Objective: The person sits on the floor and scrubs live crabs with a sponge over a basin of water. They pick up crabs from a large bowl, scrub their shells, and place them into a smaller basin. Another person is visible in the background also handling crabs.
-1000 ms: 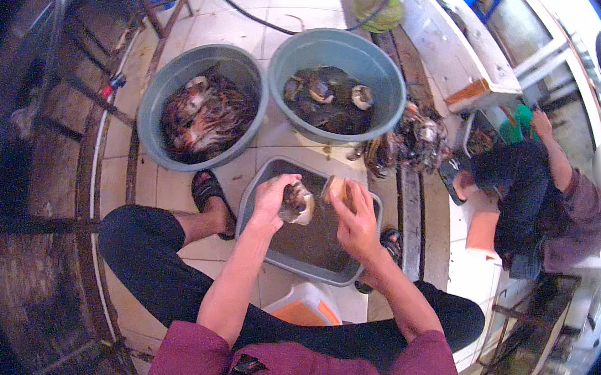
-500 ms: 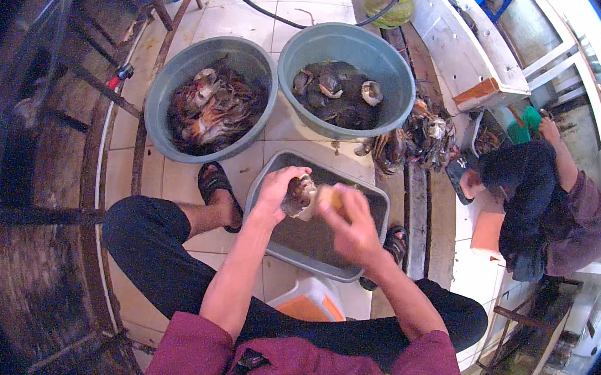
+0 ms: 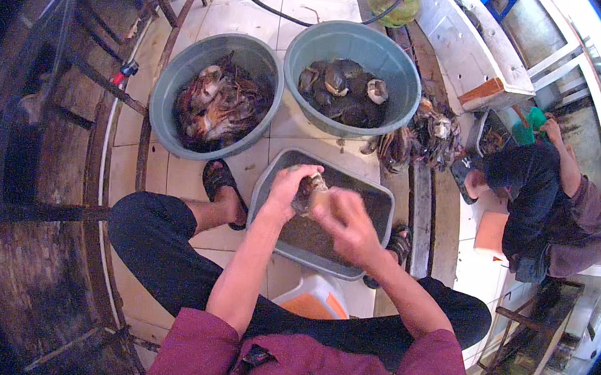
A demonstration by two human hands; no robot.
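Over a grey rectangular basin of murky water, my left hand is closed round a brown-and-white crab shell. My right hand, a little smeared by motion, presses a small yellowish sponge against the shell's near right side; its fingers hide most of the sponge. Beyond the basin, a round grey-green tub holds dark crab shells in water, some showing pale undersides. Another round tub on the left holds a heap of opened crab pieces.
A pile of crabs lies right of the tubs, by long wooden planks. A white foam box and a green gas cylinder stand behind. At right sits another person. An orange-and-white container is between my legs.
The sponge in my right hand has shifted slightly left and down along the crab shell, which my left hand has turned a little. The whole view has shifted slightly.
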